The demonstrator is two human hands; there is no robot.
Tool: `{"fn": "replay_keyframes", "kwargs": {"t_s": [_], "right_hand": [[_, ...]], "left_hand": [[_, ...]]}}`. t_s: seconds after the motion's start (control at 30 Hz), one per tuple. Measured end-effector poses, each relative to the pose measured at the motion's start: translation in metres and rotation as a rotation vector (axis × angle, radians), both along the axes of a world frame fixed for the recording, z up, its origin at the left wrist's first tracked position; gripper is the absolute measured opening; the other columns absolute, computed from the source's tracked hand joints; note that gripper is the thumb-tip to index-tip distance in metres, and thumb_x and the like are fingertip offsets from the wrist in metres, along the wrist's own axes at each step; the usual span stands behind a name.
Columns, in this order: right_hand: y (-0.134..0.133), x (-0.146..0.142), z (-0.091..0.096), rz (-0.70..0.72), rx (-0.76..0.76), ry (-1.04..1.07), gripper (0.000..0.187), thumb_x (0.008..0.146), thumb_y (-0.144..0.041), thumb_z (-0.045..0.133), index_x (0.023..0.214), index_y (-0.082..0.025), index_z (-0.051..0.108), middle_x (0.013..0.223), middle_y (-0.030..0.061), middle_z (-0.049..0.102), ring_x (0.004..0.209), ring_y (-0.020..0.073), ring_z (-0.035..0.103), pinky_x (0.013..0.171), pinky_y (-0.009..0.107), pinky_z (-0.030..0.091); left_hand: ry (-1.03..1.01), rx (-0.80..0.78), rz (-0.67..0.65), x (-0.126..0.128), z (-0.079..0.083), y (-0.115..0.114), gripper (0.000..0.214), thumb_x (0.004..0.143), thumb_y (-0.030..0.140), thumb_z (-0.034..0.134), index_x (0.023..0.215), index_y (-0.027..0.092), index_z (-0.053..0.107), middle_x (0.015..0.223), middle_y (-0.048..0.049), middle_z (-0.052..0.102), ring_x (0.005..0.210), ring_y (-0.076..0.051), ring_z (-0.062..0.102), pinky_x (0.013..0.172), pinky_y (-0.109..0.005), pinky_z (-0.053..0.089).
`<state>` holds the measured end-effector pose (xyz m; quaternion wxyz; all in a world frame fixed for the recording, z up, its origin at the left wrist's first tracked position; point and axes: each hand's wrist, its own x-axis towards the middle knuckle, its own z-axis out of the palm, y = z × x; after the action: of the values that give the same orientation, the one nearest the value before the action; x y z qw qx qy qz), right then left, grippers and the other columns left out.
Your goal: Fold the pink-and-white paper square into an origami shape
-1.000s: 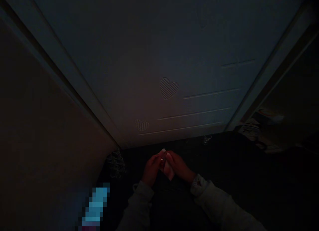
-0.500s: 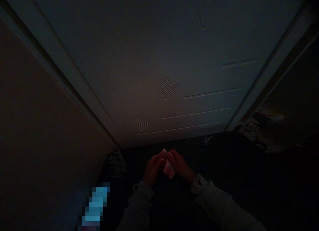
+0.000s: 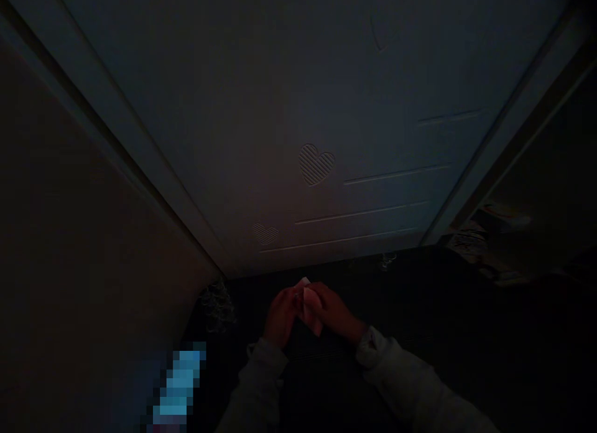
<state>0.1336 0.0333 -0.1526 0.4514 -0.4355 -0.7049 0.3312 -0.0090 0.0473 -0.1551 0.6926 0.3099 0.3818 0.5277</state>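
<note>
The pink paper [image 3: 311, 307] sits between my two hands, low in the middle of the view, held just above the dark floor [image 3: 420, 296] in front of the door [image 3: 354, 109]. It is small and thin, and in this dim light I cannot tell whether it is a folded sheet or a flat packet. I judge it light and limp, easy to crease or tear, so the edges and corners are the places to pinch, with fingertips only.

My left hand [image 3: 281, 315] and right hand [image 3: 334, 311] are drawn close together, fingertips of both pinched on the paper from either side. The pale top corner of the paper pokes up above my fingers.

I see no box, bowl or bag that I can make out. If the paper is a packet, what it holds is hidden.

The door has a striped heart [image 3: 316, 163] pressed into it and a fainter one lower left. A pale tangle [image 3: 215, 305] lies at the foot of the wall [image 3: 93, 265] to my left, near my left hand. A small clear thing [image 3: 387, 260] stands by the door's bottom edge, and a heap of papers [image 3: 485, 240] lies well off to the right.
</note>
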Motion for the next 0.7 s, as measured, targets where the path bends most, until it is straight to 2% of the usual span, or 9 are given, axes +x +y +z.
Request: {"fn": "replay_keyframes", "kwargs": {"t_s": [0.17, 0.4, 0.57, 0.7], "right_hand": [[-0.0013, -0.0016, 0.0026, -0.014, -0.022, -0.061, 0.028, 0.082, -0.036, 0.038, 0.097, -0.018, 0.053, 0.091, 0.0052, 0.057, 0.082, 0.0159, 0.052, 0.073, 0.028, 0.039], [-0.0015, -0.0028, 0.0046, -0.044, -0.058, -0.064, 0.026, 0.084, -0.034, 0.034, 0.084, -0.018, 0.054, 0.078, 0.002, 0.057, 0.07, 0.0131, 0.052, 0.064, 0.025, 0.04], [-0.0006, -0.0022, 0.0022, -0.043, -0.094, -0.025, 0.024, 0.076, -0.036, 0.046, 0.091, -0.019, 0.055, 0.083, 0.0018, 0.059, 0.071, 0.0139, 0.053, 0.063, 0.024, 0.04], [-0.0015, -0.0033, 0.005, -0.021, -0.091, -0.023, 0.025, 0.077, -0.035, 0.046, 0.094, -0.019, 0.055, 0.083, 0.0021, 0.06, 0.072, 0.0145, 0.055, 0.063, 0.024, 0.041]], "left_hand": [[0.046, 0.034, -0.011, 0.0011, 0.0006, -0.0003, 0.023, 0.066, 0.035, 0.059, 0.074, 0.013, 0.057, 0.07, -0.0017, 0.059, 0.066, -0.012, 0.054, 0.065, -0.025, 0.041], [0.156, 0.074, -0.044, 0.0015, 0.0003, -0.0033, 0.025, 0.066, 0.035, 0.059, 0.079, 0.014, 0.058, 0.078, -0.0039, 0.062, 0.075, -0.016, 0.056, 0.07, -0.028, 0.041], [0.211, 0.08, -0.057, 0.0007, -0.0003, -0.0037, 0.026, 0.064, 0.036, 0.061, 0.079, 0.014, 0.06, 0.081, -0.0053, 0.063, 0.078, -0.017, 0.056, 0.072, -0.029, 0.041], [0.245, 0.096, -0.027, 0.0004, -0.0011, -0.0027, 0.024, 0.065, 0.034, 0.06, 0.079, 0.015, 0.061, 0.08, -0.0039, 0.063, 0.075, -0.015, 0.056, 0.069, -0.027, 0.04]]}}
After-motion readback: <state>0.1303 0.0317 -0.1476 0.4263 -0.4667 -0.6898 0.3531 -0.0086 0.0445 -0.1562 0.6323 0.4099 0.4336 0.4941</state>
